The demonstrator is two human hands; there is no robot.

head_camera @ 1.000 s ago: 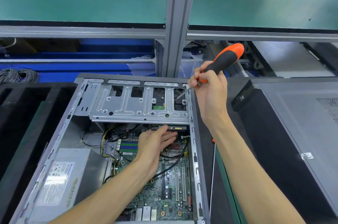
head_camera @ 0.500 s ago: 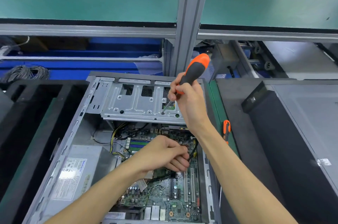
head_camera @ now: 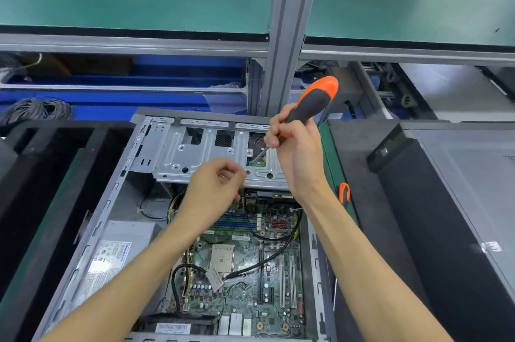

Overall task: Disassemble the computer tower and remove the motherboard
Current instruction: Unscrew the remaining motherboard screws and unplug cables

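Head view looks down into an open computer tower (head_camera: 117, 202) lying on its side on the worktop (head_camera: 330, 152), with the motherboard (head_camera: 250, 272) still seated flat in the case floor, directly below and between the two forearms; its long axis runs toward and away from the person. Right hand (head_camera: 298, 152) grips an orange-and-black screwdriver (head_camera: 312, 104), fingers curled round the handle; the shaft slants down and to the left, its tip reaching into a cut-out of the silver drive cage (head_camera: 200, 154) that spans the far end of the case above the board's far edge. Left hand (head_camera: 214, 193) hovers over the cage's near lip with fingers loosely curled, thumb and forefinger drawn together; whether it pinches a screw cannot be told. Black cables (head_camera: 267, 260) cross the board, and a grey power supply (head_camera: 117, 252) sits in the left of the case. A second orange-handled tool (head_camera: 344, 193) lies just right of the tower. Judged from this, the cage comes before the board; the left hand is nearer the motherboard, the right is committed to the tool.
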